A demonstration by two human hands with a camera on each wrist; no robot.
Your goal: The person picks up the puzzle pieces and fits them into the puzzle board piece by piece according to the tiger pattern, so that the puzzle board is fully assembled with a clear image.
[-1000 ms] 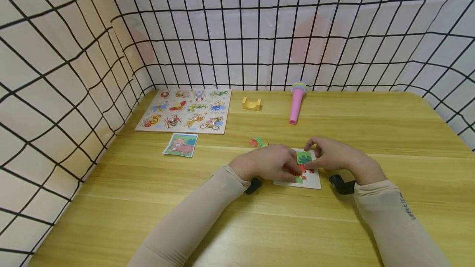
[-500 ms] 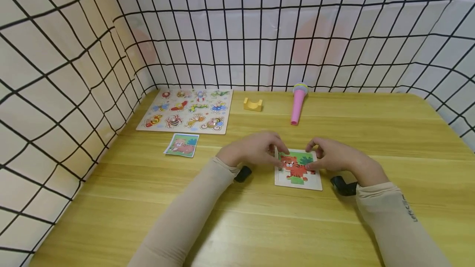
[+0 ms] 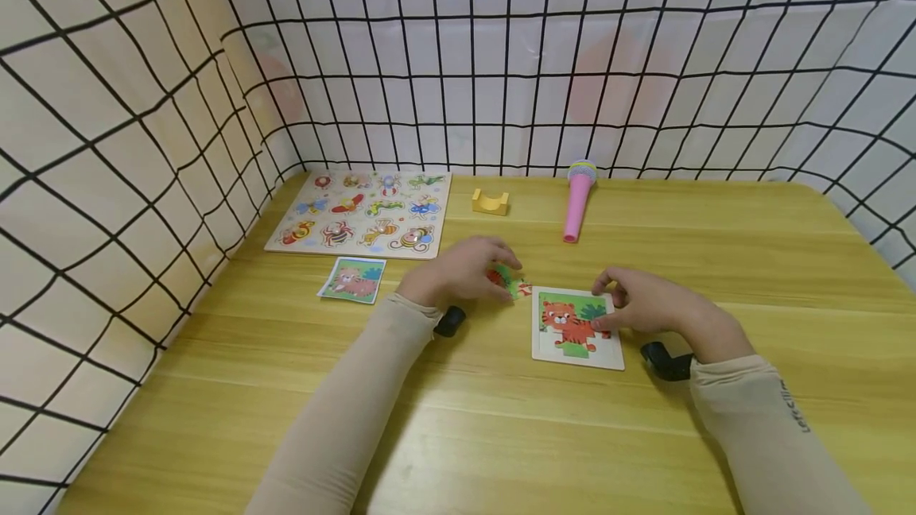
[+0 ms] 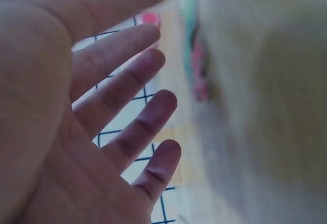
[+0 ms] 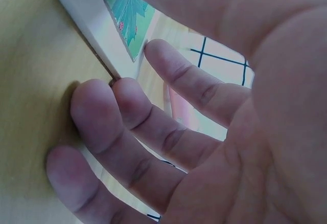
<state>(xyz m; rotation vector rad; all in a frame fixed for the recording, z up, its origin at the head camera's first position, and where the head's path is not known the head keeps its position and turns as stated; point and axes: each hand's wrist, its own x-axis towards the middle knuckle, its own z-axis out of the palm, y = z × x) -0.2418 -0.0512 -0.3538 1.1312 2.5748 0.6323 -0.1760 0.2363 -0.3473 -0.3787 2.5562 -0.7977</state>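
Observation:
A square jigsaw puzzle board [image 3: 603, 354] with a white frame lies flat on the table, its orange tiger picture partly filled and bare white areas along the bottom. My right hand [image 3: 647, 310] holds the board at its right side. In the right wrist view the thumb lies over the picture and the fingertips [image 5: 134, 101] are at the corner and edge. To the left, my left hand [image 3: 468, 270] hovers with spread, relaxed fingers over loose jigsaw pieces [image 3: 517, 286], which it partly covers. In the left wrist view nothing is between the fingers [image 4: 148, 121].
A picture card [image 3: 352, 280] with a similar tiger lies at left. Behind it is a wooden peg board [image 3: 361, 214] with insect figures. A yellow cradle-shaped block [image 3: 490, 203] and a pink toy microphone [image 3: 576, 201] lie farther back. Black wire mesh [image 3: 508, 70] borders the table.
My left hand has left the puzzle board and moved left and back to the loose pieces. The tiger's head now shows on the board. My right hand has stayed at the board.

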